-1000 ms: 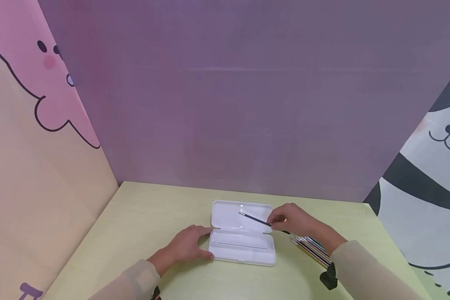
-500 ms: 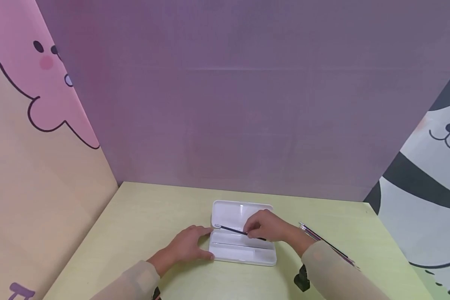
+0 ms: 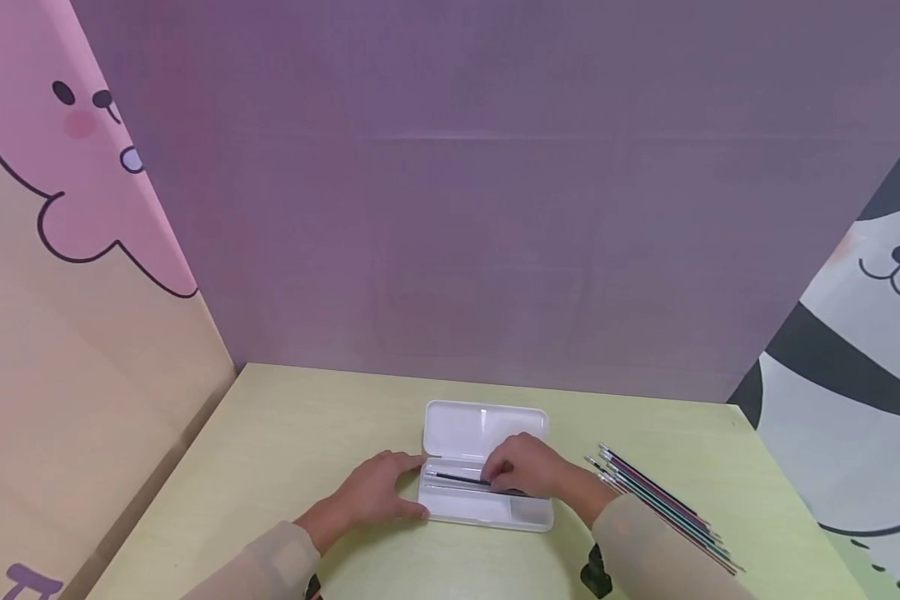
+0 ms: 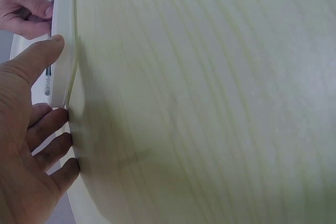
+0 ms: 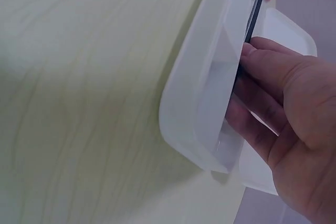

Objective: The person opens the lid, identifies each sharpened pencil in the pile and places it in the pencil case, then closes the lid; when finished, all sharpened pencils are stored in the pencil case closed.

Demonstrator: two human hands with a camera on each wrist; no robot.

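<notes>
My right fingers (image 5: 268,62) pinch the pencil (image 5: 255,17), likely light, stiff, best held mid-shaft; my left fingers (image 4: 48,128) spread against the case (image 5: 184,98).

From my end, I see the left hand (image 3: 371,490) with thumb and fingers spread well apart. The right hand (image 3: 528,467) leans inward, its thumb pinched toward bent fingers. Pale sleeves (image 3: 258,560) cover both forearms.

Soft light casts faint shadows on the table (image 3: 307,417); wrist views dimmer.
</notes>
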